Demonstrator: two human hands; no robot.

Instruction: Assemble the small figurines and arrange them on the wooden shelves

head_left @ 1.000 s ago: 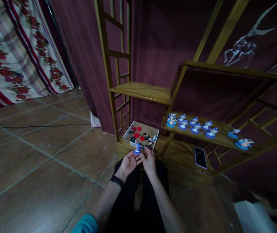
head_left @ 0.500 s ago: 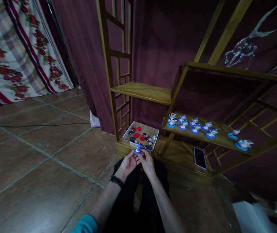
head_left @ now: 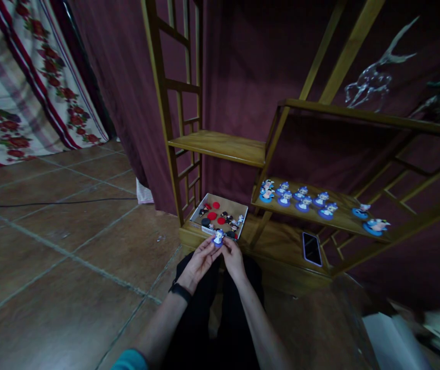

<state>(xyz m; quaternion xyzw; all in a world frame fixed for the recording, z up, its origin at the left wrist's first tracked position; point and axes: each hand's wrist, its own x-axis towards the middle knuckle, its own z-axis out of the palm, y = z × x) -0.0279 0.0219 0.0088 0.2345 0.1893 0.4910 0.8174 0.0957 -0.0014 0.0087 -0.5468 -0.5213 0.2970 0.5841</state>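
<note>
One figurine (head_left: pixel 218 237), left grip (head_left: pixel 200 259) and right grip (head_left: pixel 233 257) nearly closed on it

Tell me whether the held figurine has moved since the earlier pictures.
Yes: the figurine sits slightly further right against the box, turned to show its white front.

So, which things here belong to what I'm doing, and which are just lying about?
Likely part of it:
the purple-and-white figurine in your fingers
the similar shelf figurines
the shallow box, with its small figures and red discs

Apparently just lying about:
the phone
the clear animal ornament
the black cable
</note>
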